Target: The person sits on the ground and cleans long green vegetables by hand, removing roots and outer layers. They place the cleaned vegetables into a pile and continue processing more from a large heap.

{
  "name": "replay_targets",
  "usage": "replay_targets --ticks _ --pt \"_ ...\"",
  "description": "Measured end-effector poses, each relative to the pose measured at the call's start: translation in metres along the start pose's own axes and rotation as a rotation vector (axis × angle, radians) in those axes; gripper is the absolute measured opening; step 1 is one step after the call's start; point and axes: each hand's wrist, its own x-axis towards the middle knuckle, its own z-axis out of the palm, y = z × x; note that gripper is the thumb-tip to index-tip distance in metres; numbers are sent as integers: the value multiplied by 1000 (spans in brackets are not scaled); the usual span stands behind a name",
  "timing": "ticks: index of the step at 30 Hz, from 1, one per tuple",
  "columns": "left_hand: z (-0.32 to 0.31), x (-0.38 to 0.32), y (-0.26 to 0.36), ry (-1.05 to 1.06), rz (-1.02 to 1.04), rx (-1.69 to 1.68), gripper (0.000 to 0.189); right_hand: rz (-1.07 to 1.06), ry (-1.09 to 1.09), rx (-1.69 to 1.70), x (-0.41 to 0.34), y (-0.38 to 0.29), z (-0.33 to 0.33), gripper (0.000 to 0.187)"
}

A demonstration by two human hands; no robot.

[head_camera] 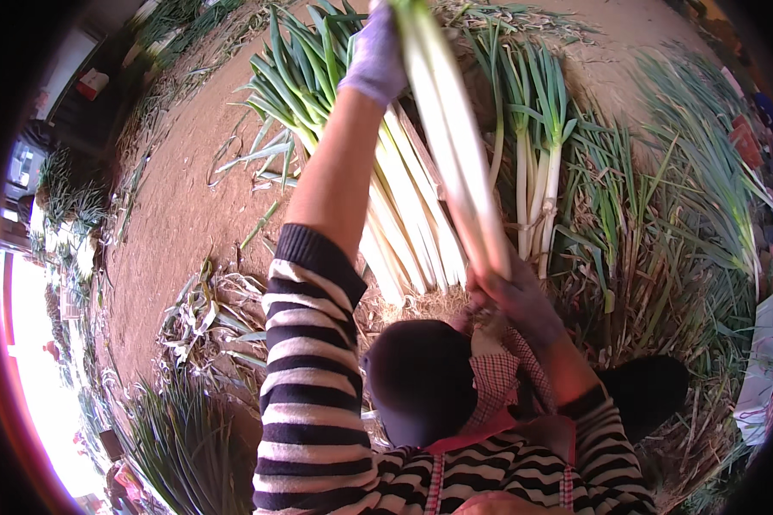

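My left hand (377,61), in a light purple glove, is raised at the top of the view and grips the green upper part of some long green onions (448,135). Their white stalks slant down to my right hand (509,293), which is closed around the root ends and looks partly blurred. Behind and to the left lies a row of more green onions (406,225), white stalks side by side with the roots towards me. Several other green onions (541,174) stand or lean just to the right of the held ones.
Dry leaf scraps (209,315) litter the brown dirt floor (180,180) at left. A dark green bunch (183,444) stands at the lower left. Heaps of green onions and trimmings (650,257) fill the right. My dark-clad knee (422,380) is close below my hands.
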Motion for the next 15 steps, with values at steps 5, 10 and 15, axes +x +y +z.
replay_targets --ticks 5,10,15 --pt "-128 -40 -112 418 87 1663 55 206 54 119 59 133 -30 20" --pt "-127 -64 -170 296 349 1875 49 176 75 21 58 129 -27 37" --pt "-145 -59 -176 265 298 1951 42 -125 163 -810 40 127 -32 51"
